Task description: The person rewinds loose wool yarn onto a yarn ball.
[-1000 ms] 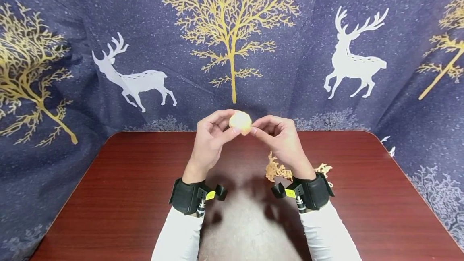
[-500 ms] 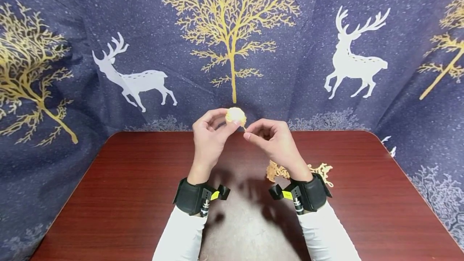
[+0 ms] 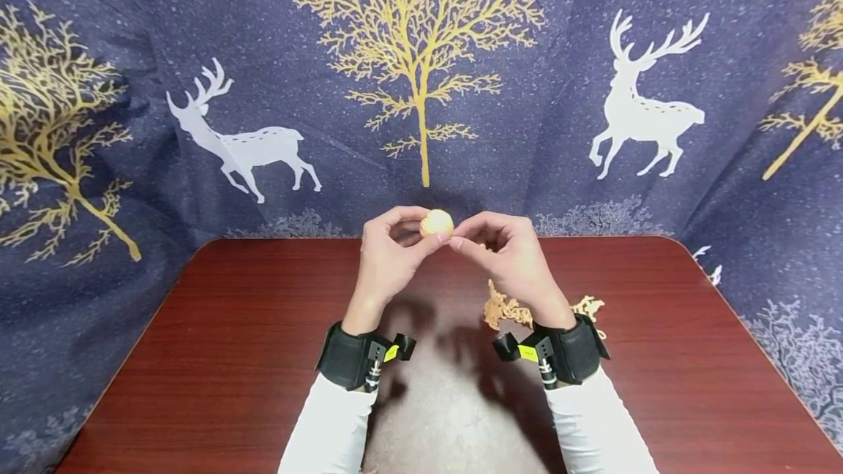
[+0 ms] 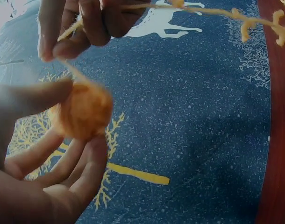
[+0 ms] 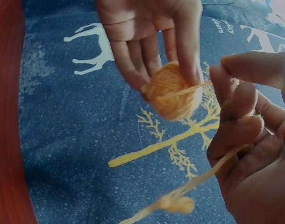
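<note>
A small ball of yellow-orange yarn (image 3: 437, 223) is held up above the far edge of the table. My left hand (image 3: 390, 263) grips it between the thumb and fingers. Close beside it on the right, my right hand (image 3: 516, 258) pinches the yarn strand between thumb and forefinger. In the right wrist view, the strand runs taut from the yarn ball (image 5: 173, 93) to those fingertips, passes through the curled fingers and trails out below with a knotted clump (image 5: 177, 204). The left wrist view shows the loose strand (image 4: 198, 8) leading away, kinked in places.
Crinkled loose yarn (image 3: 506, 309) lies on the reddish-brown table (image 3: 250, 328) below the right hand. More of it (image 3: 588, 307) shows past the right wrist. A dark blue cloth (image 3: 514, 167) with deer and trees hangs behind the table.
Half a second ago the ball was slightly higher and further left, with the right hand lower and apart. Now the hands are close together again, the ball having shifted right and down.
</note>
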`<state>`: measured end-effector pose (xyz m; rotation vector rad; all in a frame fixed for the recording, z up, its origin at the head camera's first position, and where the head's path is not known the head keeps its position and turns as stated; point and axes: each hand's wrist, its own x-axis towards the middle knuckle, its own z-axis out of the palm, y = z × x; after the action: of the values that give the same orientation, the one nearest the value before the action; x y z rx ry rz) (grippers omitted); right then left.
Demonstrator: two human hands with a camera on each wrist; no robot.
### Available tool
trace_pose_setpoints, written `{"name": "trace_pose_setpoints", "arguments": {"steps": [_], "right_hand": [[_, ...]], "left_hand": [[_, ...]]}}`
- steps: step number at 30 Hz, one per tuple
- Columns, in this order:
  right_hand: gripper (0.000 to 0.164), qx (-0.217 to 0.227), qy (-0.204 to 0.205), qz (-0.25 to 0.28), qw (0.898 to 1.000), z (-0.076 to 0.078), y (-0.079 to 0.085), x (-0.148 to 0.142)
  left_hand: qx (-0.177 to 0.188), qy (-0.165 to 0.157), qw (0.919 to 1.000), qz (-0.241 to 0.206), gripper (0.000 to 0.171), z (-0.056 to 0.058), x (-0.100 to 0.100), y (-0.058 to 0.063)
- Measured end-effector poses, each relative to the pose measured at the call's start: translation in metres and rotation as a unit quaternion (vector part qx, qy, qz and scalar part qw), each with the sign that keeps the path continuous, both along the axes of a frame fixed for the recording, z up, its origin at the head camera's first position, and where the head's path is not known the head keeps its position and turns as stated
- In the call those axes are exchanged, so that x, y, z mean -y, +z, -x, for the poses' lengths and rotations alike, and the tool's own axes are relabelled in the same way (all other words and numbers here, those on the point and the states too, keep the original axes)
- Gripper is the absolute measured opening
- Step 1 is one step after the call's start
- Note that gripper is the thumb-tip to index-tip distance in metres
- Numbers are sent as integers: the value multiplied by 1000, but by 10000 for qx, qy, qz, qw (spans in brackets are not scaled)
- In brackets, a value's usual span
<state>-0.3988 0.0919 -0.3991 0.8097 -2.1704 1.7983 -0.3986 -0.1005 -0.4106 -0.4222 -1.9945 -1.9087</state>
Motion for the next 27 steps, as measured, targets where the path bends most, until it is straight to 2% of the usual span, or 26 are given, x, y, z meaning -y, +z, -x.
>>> {"name": "trace_pose_setpoints", "arguments": {"steps": [4, 8, 11, 15, 18, 21, 27], "right_hand": [[6, -31, 74, 390, 9992, 1, 1, -5], [6, 13, 94, 680, 9976, 3, 1, -9], [6, 45, 73, 809, 9967, 4, 1, -11], [6, -33, 74, 835, 9965, 5, 1, -13], [6, -113, 82, 838, 9964, 6, 0, -14], [6, -76, 114, 887, 9960, 7, -1, -14], [7, 73, 215, 916, 9955, 8, -3, -11]], "left_hand": [[373, -578, 9968, 411, 33, -2, 0, 0], [669, -1246, 9876, 674, 33, -4, 1, 2], [577, -1700, 9786, 1004, 34, -5, 2, 2], [180, -2279, 9656, 1240, 36, -6, 4, 3], [-18, -2699, 9580, 968, 37, -7, 5, 4], [-93, -2956, 9536, 556, 38, -8, 5, 5], [-431, -3040, 9516, -95, 40, -10, 6, 8]]}}
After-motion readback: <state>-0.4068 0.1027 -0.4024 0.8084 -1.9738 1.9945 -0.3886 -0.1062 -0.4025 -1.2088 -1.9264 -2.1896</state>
